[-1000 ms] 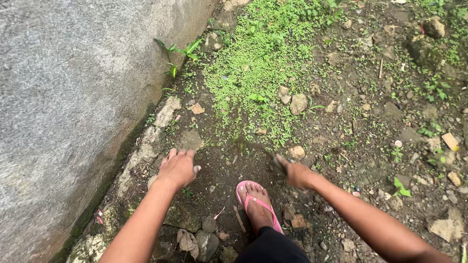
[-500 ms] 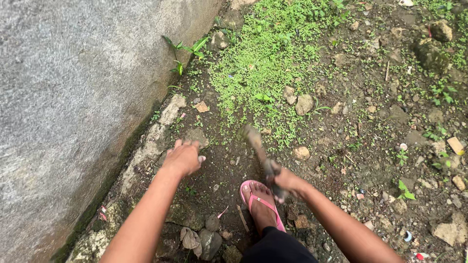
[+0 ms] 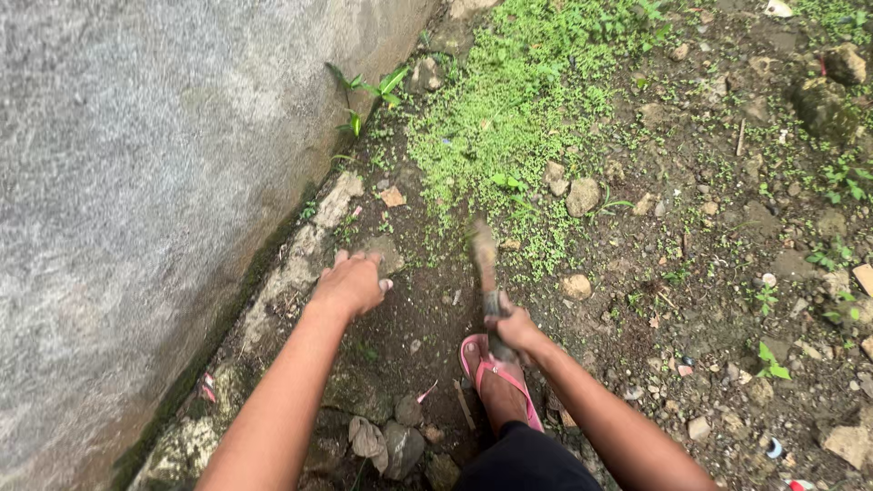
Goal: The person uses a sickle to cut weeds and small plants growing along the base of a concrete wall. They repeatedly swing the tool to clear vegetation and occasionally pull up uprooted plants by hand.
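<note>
Mud-caked short digging tool [image 3: 485, 264], blade up, gripped by right hand [image 3: 516, 329].

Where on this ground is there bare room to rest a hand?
Bare dark soil lies between the left hand, the tool in the right hand and the pink sandal. Crowded: stones right, green weed patch ahead.

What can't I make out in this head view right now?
- Tool: blade motion-blurred, so its kind is unclear; right hand covers the handle.
- Left hand: fingertips curled to the soil, anything under them hidden.
- Sandalled foot: heel hidden by dark clothing.
- Wall: cut off by the frame edge.
</note>
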